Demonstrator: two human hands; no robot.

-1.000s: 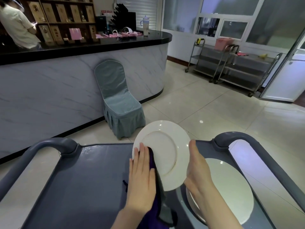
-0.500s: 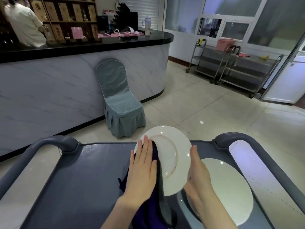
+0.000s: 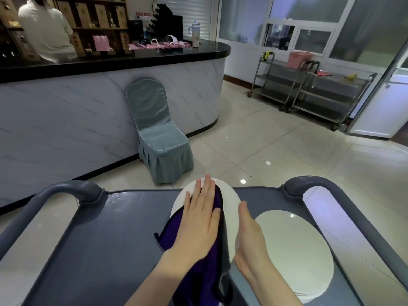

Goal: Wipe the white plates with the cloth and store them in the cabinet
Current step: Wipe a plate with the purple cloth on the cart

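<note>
I hold a white plate point(image 3: 231, 206) tilted above the grey cart tray point(image 3: 106, 239). My right hand point(image 3: 249, 239) grips its right edge, thumb on the front, fingers hidden behind. My left hand point(image 3: 198, 219) lies flat with straight fingers and presses a purple cloth point(image 3: 205, 270) against the plate's face, fingertips at the far rim. The cloth hangs down below the plate. A second white plate point(image 3: 293, 250) lies flat on the tray to the right of my right hand.
The cart has grey handles at the far left point(image 3: 72, 191) and far right point(image 3: 313, 184). Beyond it stand a covered chair point(image 3: 159, 138) against a marble counter point(image 3: 66, 120), and steel trolleys point(image 3: 309, 91) at the back right. A person point(image 3: 46, 29) stands behind the counter.
My left hand has slid the cloth up across the plate's face to its far rim. The plate has dropped a little lower, and more of it is covered.
</note>
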